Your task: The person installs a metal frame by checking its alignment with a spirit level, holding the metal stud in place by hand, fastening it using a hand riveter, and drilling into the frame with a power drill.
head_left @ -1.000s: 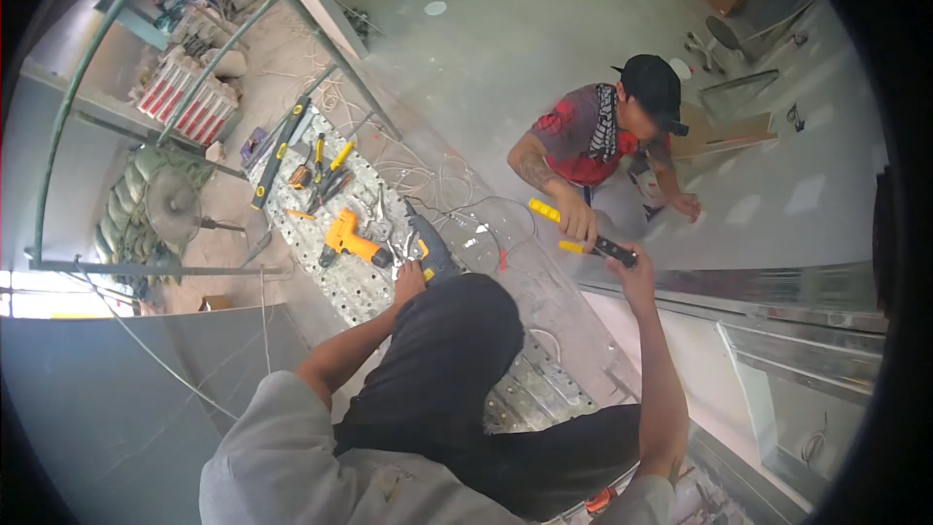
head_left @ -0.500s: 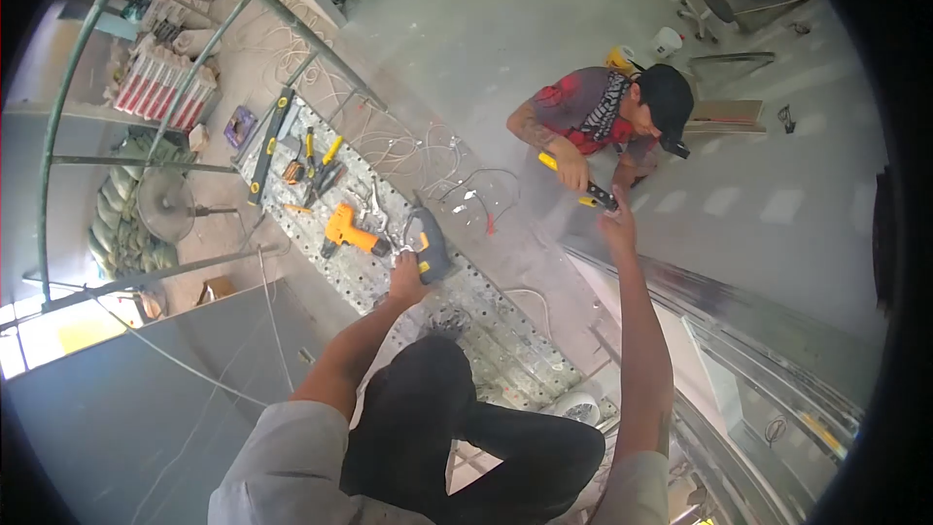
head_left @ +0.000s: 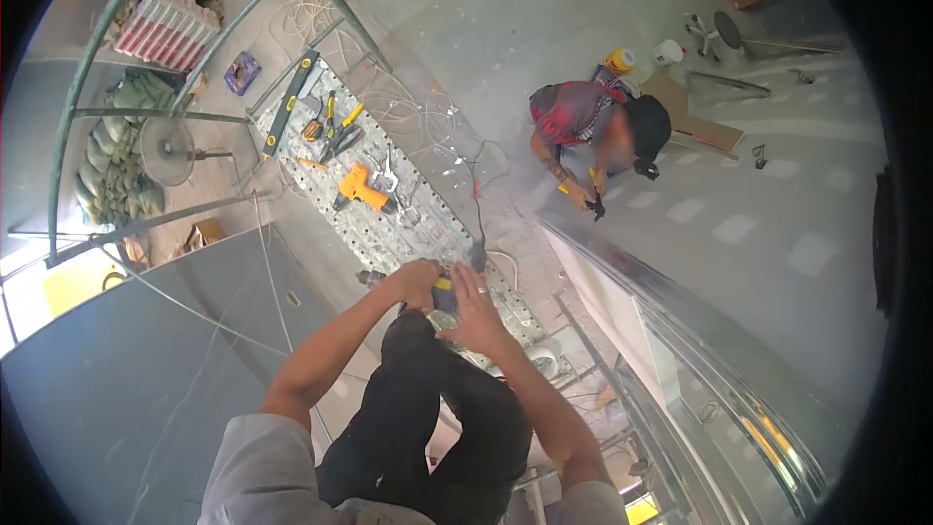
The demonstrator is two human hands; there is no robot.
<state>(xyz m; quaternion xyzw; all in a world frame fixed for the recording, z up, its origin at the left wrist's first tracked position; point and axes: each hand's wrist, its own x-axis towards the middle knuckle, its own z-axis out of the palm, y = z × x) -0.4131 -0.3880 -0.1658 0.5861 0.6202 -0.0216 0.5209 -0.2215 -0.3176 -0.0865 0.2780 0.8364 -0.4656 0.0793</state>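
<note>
Above my knees, my left hand (head_left: 418,284) is wrapped round a dark corded power tool (head_left: 443,299) with a yellow patch. My right hand (head_left: 472,311), a ring on one finger, lies against the tool's other side with its fingers stretched out. The tool's cord runs up past its far end. Just beyond, on the perforated metal platform (head_left: 428,233), lie an orange drill (head_left: 363,189), metal clamps (head_left: 389,175), pliers with yellow grips (head_left: 330,115), a tape measure (head_left: 312,130) and a black-and-yellow spirit level (head_left: 292,104).
A person in a black cap (head_left: 649,126) crouches at the right, holding a black-and-yellow tool (head_left: 597,202). Green scaffold rails (head_left: 209,117) and a fan (head_left: 167,151) stand at the left. Loose cables (head_left: 418,122) lie on the floor. Metal channels (head_left: 680,340) run along the right.
My right hand has left the black-and-yellow tool with the other person and come back to the power tool. My left hand has drawn the power tool nearer my knees. The other person has bent lower.
</note>
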